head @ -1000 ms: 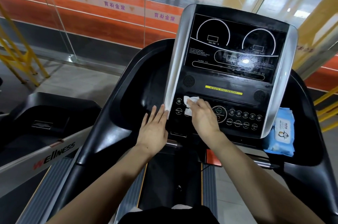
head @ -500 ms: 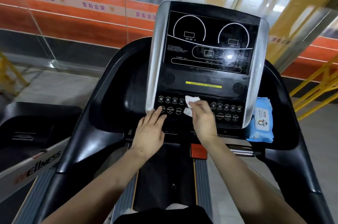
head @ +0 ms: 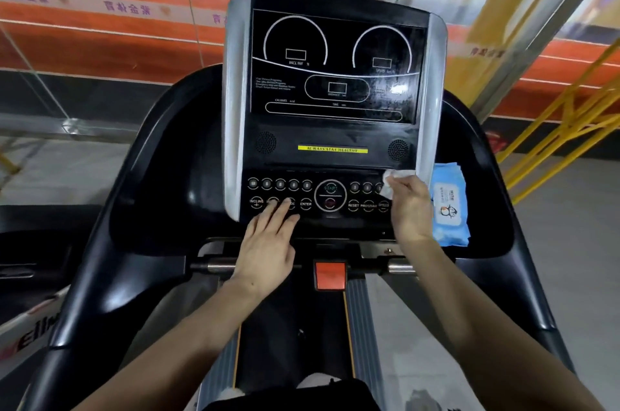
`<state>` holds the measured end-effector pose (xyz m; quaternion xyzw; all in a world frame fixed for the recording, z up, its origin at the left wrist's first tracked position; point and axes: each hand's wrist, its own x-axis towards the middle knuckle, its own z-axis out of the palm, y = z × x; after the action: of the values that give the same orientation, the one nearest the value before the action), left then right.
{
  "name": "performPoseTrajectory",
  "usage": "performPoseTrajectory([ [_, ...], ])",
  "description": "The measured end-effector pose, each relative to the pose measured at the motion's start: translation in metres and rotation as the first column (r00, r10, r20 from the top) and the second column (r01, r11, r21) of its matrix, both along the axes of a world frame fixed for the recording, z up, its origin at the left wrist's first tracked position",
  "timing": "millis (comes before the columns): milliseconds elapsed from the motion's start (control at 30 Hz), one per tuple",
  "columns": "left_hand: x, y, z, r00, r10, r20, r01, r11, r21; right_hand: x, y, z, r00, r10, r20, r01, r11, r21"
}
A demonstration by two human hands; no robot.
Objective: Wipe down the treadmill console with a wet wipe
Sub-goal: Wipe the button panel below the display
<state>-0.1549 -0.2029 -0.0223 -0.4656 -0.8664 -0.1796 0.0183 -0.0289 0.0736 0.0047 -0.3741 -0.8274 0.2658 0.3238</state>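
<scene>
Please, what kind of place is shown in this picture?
Most likely a gym or fitness centre. A black treadmill console with silver side trim carries INCLINE, START and SPEED buttons, a second treadmill with red lettering stands at the left, and a glass wall with an orange band runs behind.

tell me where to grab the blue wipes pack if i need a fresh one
Take the blue wipes pack by its long right edge, coming from the right with a free hand. It leans in the side tray against the console's silver trim, and the right hand with the wet wipe blocks its left edge.
</scene>
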Motion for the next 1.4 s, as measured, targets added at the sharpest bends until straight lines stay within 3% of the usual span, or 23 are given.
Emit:
performPoseTrajectory([
  [133,0.004,0.008,-0.002,1.0,-0.004,0.0,0.004,1.0,-0.009,0.029,0.016,-0.023,0.996,-0.066,0.055,0.066,0.998,0.006],
  [233,0.006,0.009,-0.006,1.0,-0.004,-0.003,0.004,1.0,-0.007,0.044,-0.005,-0.032,0.996,-0.075,0.042,0.08,0.986,-0.143],
  [333,0.008,0.01,-0.007,1.0,-0.013,-0.028,0.014,1.0,0.009,0.051,-0.012,-0.035,0.995,-0.054,0.082,0.054,0.999,0.002],
  [433,0.011,0.01,-0.008,0.999,-0.015,-0.038,0.016,0.999,0.027,0.034,-0.013,-0.014,0.997,-0.065,0.033,0.067,0.995,-0.079],
  [500,0.013,0.01,-0.01,0.999,-0.012,-0.04,0.013,1.0,0.021,0.018,-0.016,-0.003,0.998,-0.044,-0.038,0.037,0.985,-0.168],
  [633,0.01,0.003,-0.014,0.999,0.003,-0.032,-0.003,1.0,0.002,0.004,-0.039,-0.025,0.995,0.075,-0.065,-0.086,0.981,-0.176],
  [833,0.0,-0.022,-0.022,0.996,0.084,-0.037,-0.084,0.996,0.003,-0.016,-0.087,-0.042,0.949,0.293,0.117,-0.297,0.955,0.015],
  [933,-0.002,-0.03,-0.026,0.993,0.118,-0.017,-0.118,0.993,-0.004,-0.043,-0.094,-0.033,0.893,0.399,0.205,-0.439,0.872,0.217],
  [1000,-0.001,-0.029,-0.028,0.992,0.123,-0.001,-0.123,0.992,-0.005,-0.063,-0.099,-0.03,0.856,0.462,0.232,-0.504,0.845,0.177],
  [1133,0.006,-0.021,-0.027,0.994,0.108,-0.002,-0.107,0.994,0.032,-0.079,-0.115,-0.036,0.82,0.469,0.328,-0.554,0.796,0.245],
  [1400,0.019,0.001,-0.024,0.999,0.029,-0.022,-0.028,0.999,0.037,0.019,-0.023,-0.031,0.943,0.279,0.183,-0.307,0.94,0.148],
])
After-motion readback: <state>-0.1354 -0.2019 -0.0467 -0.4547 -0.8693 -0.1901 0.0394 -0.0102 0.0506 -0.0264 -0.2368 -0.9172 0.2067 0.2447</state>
